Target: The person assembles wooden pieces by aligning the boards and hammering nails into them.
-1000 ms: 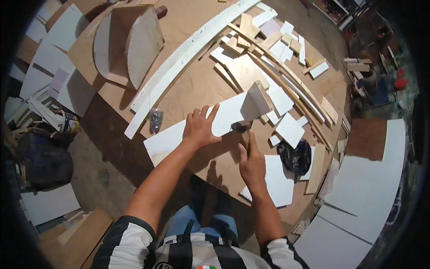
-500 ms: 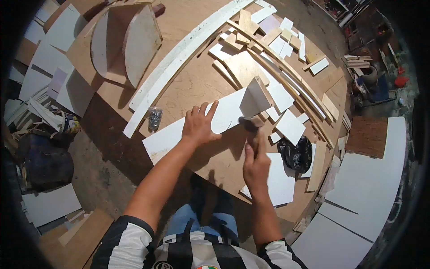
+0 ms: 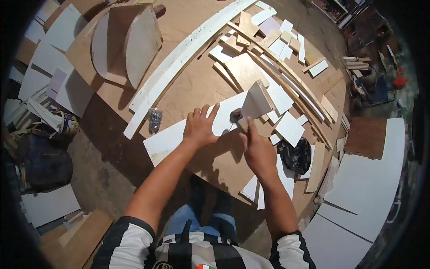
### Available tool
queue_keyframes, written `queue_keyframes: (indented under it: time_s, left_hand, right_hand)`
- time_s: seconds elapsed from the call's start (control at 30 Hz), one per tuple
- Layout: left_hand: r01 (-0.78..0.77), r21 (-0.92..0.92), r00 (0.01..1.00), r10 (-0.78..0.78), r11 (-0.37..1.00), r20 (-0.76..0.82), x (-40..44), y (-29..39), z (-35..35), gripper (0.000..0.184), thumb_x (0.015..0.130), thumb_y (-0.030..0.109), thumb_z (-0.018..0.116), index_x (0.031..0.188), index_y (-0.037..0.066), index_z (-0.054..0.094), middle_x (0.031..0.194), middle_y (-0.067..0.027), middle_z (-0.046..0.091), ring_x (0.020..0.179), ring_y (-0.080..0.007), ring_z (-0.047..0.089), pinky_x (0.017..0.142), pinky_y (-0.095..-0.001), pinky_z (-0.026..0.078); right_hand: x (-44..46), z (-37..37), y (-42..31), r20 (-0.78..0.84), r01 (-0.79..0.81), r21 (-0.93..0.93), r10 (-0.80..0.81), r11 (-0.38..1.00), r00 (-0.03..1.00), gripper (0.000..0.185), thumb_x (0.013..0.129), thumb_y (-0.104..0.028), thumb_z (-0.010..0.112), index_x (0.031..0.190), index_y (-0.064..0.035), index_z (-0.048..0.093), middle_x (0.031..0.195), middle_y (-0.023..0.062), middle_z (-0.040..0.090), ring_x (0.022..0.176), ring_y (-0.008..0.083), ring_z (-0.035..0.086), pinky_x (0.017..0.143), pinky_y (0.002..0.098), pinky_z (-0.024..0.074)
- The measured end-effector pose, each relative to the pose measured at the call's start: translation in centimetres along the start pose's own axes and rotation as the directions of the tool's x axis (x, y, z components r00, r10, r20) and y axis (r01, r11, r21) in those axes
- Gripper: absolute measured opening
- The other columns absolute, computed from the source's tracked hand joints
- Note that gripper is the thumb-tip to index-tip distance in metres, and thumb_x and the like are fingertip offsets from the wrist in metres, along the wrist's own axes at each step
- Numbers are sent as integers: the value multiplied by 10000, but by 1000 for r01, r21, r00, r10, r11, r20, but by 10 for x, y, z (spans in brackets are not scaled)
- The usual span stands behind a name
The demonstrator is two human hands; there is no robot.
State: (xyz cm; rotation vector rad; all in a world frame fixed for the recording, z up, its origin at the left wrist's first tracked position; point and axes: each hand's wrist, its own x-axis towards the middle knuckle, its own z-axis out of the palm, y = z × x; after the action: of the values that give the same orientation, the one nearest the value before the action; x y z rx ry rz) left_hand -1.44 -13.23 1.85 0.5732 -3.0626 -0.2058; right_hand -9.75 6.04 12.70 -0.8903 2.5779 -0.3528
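My left hand (image 3: 200,127) lies with spread fingers on a long white board (image 3: 172,140) near the table's front edge. In my right hand (image 3: 260,150) is a hammer (image 3: 236,116), its dark head over the board's right part, close to a small upright panel (image 3: 257,102). A thin dark nail (image 3: 230,127) seems to stand at the board's near edge, between my left hand and the hammer. Left of my left hand sits a clear bag of small dark pieces (image 3: 155,120).
On the wooden table (image 3: 197,83) are long white strips (image 3: 179,49), a curved-sided wooden piece (image 3: 142,47), several offcuts (image 3: 244,69) and a black plastic bag (image 3: 295,155). White panels (image 3: 365,179) stand at the right, and a dark bag (image 3: 45,161) is at the left.
The hammer in my right hand rose to the right, then came back left over the board beside the upright panel. My left hand has stayed nearly still on the board.
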Motion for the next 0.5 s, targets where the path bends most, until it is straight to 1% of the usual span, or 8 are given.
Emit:
queue_keyframes:
  time_s: [0.1,0.17,0.23,0.3,0.37,0.43,0.47,0.5]
  left_hand:
    - [2,-43,1000,-1,999,26,-3,4,-7,1168,629,549,862,1615,198,344,1428,-117,515,1202,-318,541,1008,-459,444]
    - [11,-62,999,-8,998,49,-3,4,-10,1165,635,546,860,1618,200,337,1427,-117,514,1210,-318,537,1013,-458,442]
    - [14,-79,998,-10,997,55,-3,4,-11,1170,636,552,858,1620,201,331,1429,-116,513,1211,-317,536,1019,-458,439]
    - [12,-81,999,-8,997,47,-2,5,-8,1174,630,556,860,1618,200,336,1427,-116,513,1212,-318,535,1019,-460,439]
    - [11,-78,999,-8,997,38,0,2,-6,1178,623,559,862,1616,199,341,1426,-116,514,1213,-319,534,1019,-462,439]
    - [7,-48,997,-3,999,72,-3,3,-7,1180,618,548,868,1614,197,342,1433,-119,510,1220,-321,532,1027,-466,437]
    - [7,-50,998,-4,999,64,1,4,-8,1180,618,548,868,1614,197,342,1433,-119,510,1220,-321,532,1027,-466,437]
    - [2,-67,999,1,998,50,-2,5,-10,1197,608,559,877,1614,190,345,1426,-123,514,1204,-325,535,1014,-468,438]
  right_hand:
    - [-15,-27,-15,-205,26,82,-9,996,979,628,1035,-325,591,1587,-141,355,978,252,724,814,438,717,684,543,552]
    - [-22,-33,-21,-524,265,257,-96,929,846,633,1031,-321,598,1588,-143,355,991,258,723,806,439,717,693,548,556]
    - [-24,-15,-17,-546,281,273,-93,920,832,617,1030,-318,596,1574,-132,369,979,262,724,801,447,717,688,548,559]
    - [-16,11,-10,12,-110,29,110,993,994,598,1033,-322,590,1556,-117,385,948,258,725,792,457,713,677,554,555]
    - [-13,10,-4,-12,-93,46,93,995,996,574,1035,-328,585,1533,-107,404,917,261,723,798,466,710,672,567,549]
    - [-16,-14,-14,-126,-30,92,42,995,991,581,1033,-339,590,1536,-115,402,919,272,717,793,467,710,662,567,548]
    - [-17,-18,-14,-331,104,161,-46,981,942,606,1013,-269,603,1558,-117,384,980,280,719,777,459,707,649,555,552]
    - [-18,-20,-14,-328,104,159,-47,982,943,606,1013,-269,603,1558,-117,384,980,280,719,777,459,707,649,555,552]
